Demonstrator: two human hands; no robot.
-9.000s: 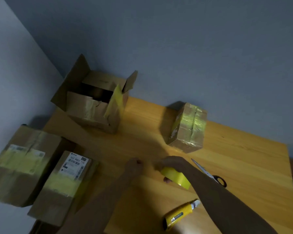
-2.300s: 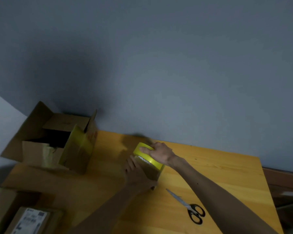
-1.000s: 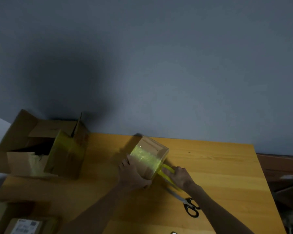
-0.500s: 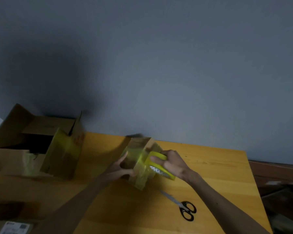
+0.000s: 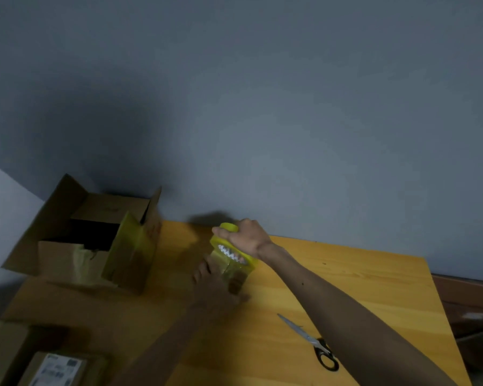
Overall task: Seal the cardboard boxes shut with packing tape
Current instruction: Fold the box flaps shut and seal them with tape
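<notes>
Presently, taking the small box (image 5: 236,275) as my reference: the labelled boxes (image 5: 53,369) lie well to its near-left, cut off by the frame edge. The scissors (image 5: 315,344) lie on the bench (image 5: 374,280) to its near-right, well apart, blades closed and tips turned roughly towards it.

The left hand (image 5: 215,288) is the nearer of the two hands. It meets the box on the near-left side, fingers laid up against that face, holding nothing and bracing the box. Blur hides the thumb.

The small box stands on the bench, mostly hidden by both hands. Glossy yellow film shows on its upper near face.

The tape roll (image 5: 229,247) sits at the top of the box, touching it. The right hand (image 5: 247,238) comes in from the right and over the top, fingers curled round the roll, wrist bent down. The roll's width lies across my line of sight, so I judge the tape runs towards and away from me. The next pull would therefore carry the roll over the far side, against the left hand's bracing.

Far-left of the box, apart from it, an open box (image 5: 95,240) stands with flaps up, not yet sealed. Beyond is the grey wall (image 5: 290,121).
</notes>
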